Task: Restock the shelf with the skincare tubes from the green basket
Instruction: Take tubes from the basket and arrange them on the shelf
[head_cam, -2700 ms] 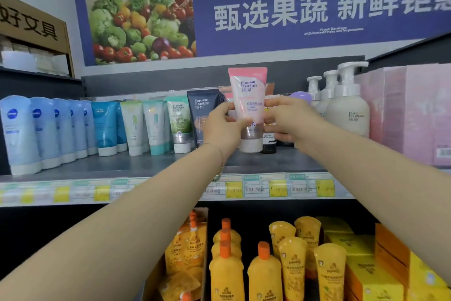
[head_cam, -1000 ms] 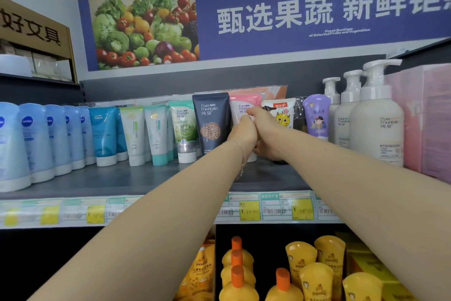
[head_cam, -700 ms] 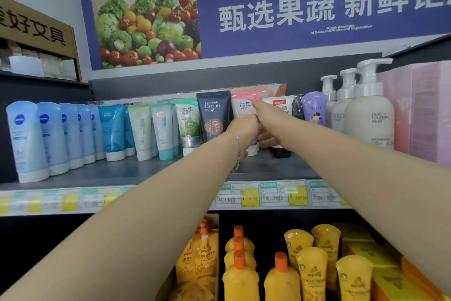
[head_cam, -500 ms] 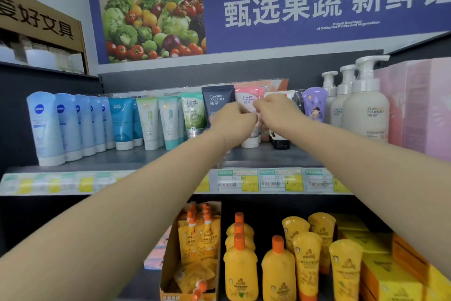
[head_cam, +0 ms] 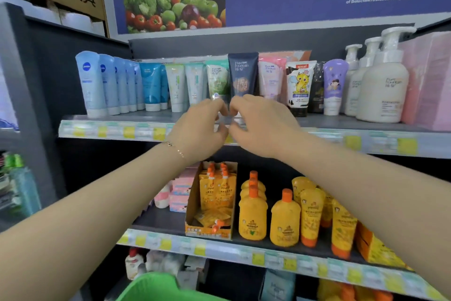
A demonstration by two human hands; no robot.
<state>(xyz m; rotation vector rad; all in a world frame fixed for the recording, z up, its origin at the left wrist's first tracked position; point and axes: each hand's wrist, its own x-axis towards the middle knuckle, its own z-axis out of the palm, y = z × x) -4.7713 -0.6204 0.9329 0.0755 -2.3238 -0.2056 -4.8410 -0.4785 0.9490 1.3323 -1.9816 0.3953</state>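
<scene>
The pink skincare tube (head_cam: 268,78) stands upright on the top shelf (head_cam: 317,122), between a dark navy tube (head_cam: 242,73) and a white tube with a yellow cartoon (head_cam: 298,86). My left hand (head_cam: 202,127) and my right hand (head_cam: 261,125) hover side by side just in front of the shelf edge, below the navy tube. Their fingers are loosely curled and hold nothing; the fingertips nearly meet. The rim of the green basket (head_cam: 151,286) shows at the bottom; its contents are hidden.
A row of blue, teal and green tubes (head_cam: 136,86) fills the shelf's left part. White pump bottles (head_cam: 380,86) and pink boxes (head_cam: 429,81) stand at the right. Orange bottles (head_cam: 252,213) and pouches occupy the shelf below. Price tags line the shelf edges.
Both hands have let go of the pink tube, which stays standing in the row, and have drawn back from it to the shelf edge. The view has tilted down, showing the basket.
</scene>
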